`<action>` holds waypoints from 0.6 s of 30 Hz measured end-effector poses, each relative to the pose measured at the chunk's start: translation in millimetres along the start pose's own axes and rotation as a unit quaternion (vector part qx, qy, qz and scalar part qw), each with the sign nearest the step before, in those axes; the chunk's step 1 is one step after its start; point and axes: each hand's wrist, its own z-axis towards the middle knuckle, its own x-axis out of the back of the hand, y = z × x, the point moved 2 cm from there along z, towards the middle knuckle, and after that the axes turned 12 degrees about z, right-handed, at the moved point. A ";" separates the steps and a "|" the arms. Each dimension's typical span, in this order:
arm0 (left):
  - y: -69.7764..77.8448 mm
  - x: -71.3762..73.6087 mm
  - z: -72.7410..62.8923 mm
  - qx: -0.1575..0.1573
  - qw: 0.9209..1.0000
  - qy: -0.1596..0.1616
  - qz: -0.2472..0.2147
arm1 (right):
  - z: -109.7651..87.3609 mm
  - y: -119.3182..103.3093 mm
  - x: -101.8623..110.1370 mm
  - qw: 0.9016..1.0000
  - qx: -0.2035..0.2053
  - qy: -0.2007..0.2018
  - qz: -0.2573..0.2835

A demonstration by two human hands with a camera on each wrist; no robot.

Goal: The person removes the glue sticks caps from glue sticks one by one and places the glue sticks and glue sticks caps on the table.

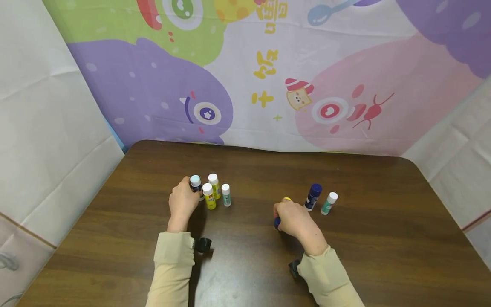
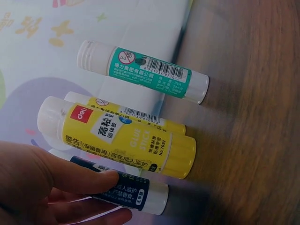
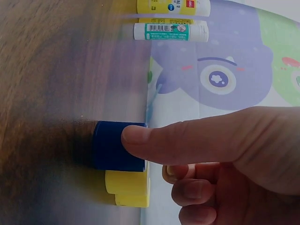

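Observation:
My left hand grips a navy glue stick with a pale cap, its thumb across the label. Right beside it stand two yellow glue sticks with white caps, then a slimmer teal-labelled glue stick. All of these are upright on the table. Farther right, my right hand pinches a short blue cap, thumb on its near side; its index finger is mostly hidden. Two short yellow caps stand close behind the blue one, largely covered by the hand in the head view.
Right of my right hand stand a navy-capped glue stick and a white-capped teal one. The brown wooden table ends at a cartoon-print cloth behind, with pale cloth walls at both sides.

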 end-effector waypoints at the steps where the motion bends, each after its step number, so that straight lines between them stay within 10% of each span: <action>1: -0.2 -0.2 0.2 0.000 1.000 -0.002 0.003 | 0.0 -0.2 0.3 1.000 0.000 0.000 0.000; 18: 5.6 8.0 -3.1 -0.025 0.999 -0.003 0.045 | -1.2 -1.4 4.4 1.000 -0.009 -0.001 0.024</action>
